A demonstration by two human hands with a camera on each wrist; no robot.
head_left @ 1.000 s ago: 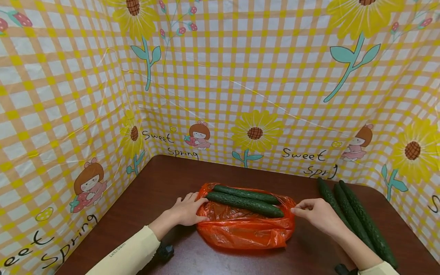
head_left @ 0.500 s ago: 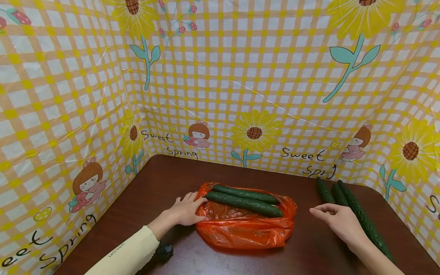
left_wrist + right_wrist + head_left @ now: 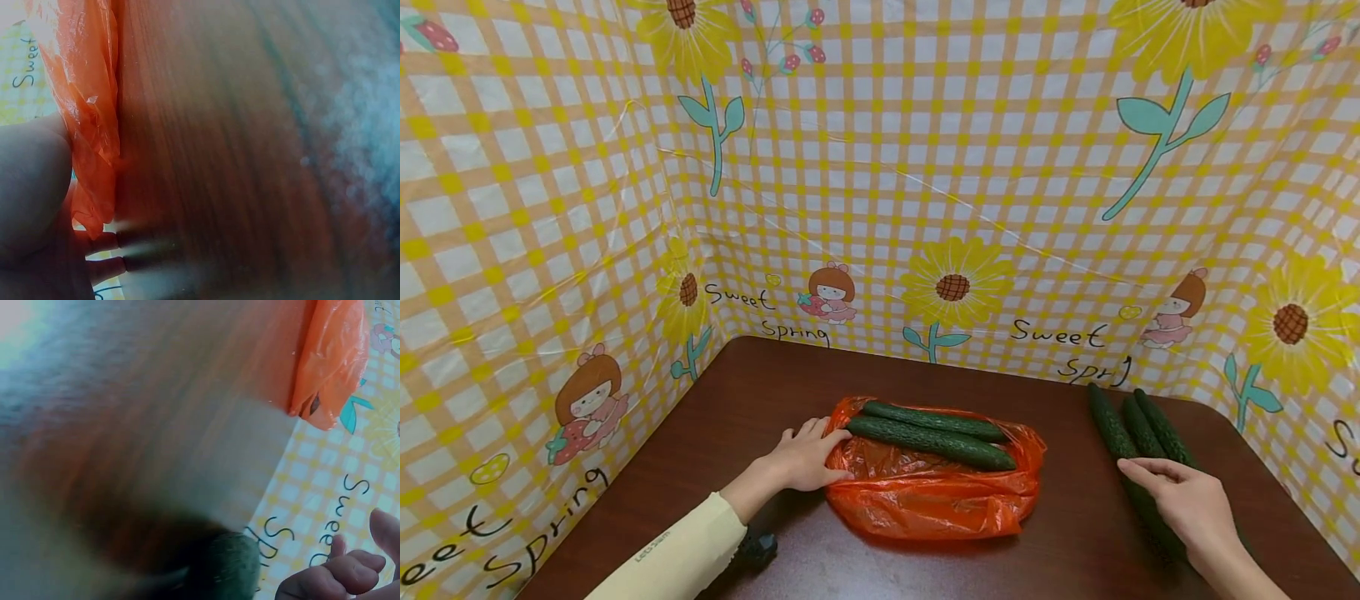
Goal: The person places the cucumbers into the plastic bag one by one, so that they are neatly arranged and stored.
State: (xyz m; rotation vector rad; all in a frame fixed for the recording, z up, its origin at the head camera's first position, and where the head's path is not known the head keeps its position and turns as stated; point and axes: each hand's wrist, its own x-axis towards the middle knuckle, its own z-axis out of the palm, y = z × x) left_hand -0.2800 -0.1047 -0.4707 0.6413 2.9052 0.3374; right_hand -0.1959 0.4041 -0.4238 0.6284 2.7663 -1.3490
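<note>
Dark wooden table (image 3: 775, 375): left hand (image 3: 805, 460) grips the orange bag (image 3: 925, 500); right hand (image 3: 1187, 504), fingers loose, rests over the loose cucumbers (image 3: 1131, 429)

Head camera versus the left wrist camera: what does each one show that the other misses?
Only the head view shows the two cucumbers lying on the orange bag, the three loose cucumbers at the right, and the right hand over them. Only the left wrist view gives a close, blurred look along the brown tabletop. Both show the left hand gripping the bag's edge, and the checked backdrop.
</note>
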